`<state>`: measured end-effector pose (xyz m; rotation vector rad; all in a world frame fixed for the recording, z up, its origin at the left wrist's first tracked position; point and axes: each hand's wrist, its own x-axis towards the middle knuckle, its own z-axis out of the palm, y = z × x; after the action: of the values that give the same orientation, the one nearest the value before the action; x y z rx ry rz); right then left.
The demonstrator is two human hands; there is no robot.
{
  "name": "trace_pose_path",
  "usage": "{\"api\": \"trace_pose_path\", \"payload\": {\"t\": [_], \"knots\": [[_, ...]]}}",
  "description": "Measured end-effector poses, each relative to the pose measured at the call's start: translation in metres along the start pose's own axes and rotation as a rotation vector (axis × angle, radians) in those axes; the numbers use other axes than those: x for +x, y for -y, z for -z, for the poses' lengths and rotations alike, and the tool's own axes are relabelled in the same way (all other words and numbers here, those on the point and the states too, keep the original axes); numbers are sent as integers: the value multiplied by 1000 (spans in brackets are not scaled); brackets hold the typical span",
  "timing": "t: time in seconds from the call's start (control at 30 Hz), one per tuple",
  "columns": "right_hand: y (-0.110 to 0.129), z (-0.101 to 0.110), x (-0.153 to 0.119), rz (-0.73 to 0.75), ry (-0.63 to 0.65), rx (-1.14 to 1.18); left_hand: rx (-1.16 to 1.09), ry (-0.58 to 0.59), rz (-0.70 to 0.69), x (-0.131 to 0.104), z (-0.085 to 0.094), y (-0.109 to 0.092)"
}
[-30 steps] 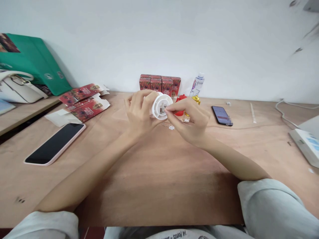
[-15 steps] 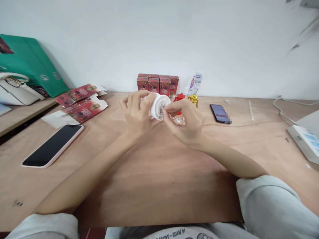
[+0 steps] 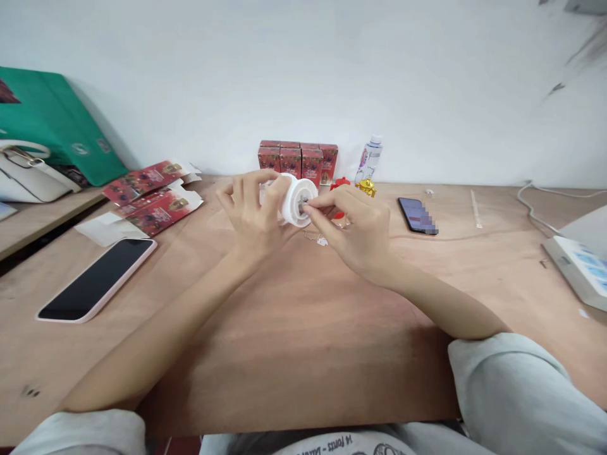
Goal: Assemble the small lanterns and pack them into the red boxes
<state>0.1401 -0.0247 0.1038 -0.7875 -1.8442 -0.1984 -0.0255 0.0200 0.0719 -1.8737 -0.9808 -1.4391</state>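
Clasping a white cylinder point(image 3: 294, 201) at two o'clock in left hand point(image 3: 253, 215), pinching right hand's point(image 3: 360, 227) fingertips together at its recess.

Looks forward and down from head height, across the wooden table point(image 3: 284, 354) to the white wall point(image 3: 213, 69) behind. Sits near enough to catch the shirt front point(image 3: 341, 445) at bottom edge. Frames left hand point(image 3: 253, 218) and right hand point(image 3: 358, 230) mid-picture, from behind.

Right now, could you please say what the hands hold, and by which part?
The left hand holds a white round piece by its side; the right hand is at its recessed face, any pinch there unclear.
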Motion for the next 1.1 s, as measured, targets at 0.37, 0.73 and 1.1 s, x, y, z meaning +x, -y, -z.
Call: {"api": "trace_pose_path", "payload": {"t": [0.37, 0.73, 1.1], "knots": [[3, -2, -1, -13, 36, 4, 129, -109, -133, 1, -1, -3], [-2, 8, 11, -259, 240, 321, -28, -56, -81, 1, -2, 3], [-4, 10, 6, 271, 150, -105, -103, -116, -156, 0, -7, 5]]}}
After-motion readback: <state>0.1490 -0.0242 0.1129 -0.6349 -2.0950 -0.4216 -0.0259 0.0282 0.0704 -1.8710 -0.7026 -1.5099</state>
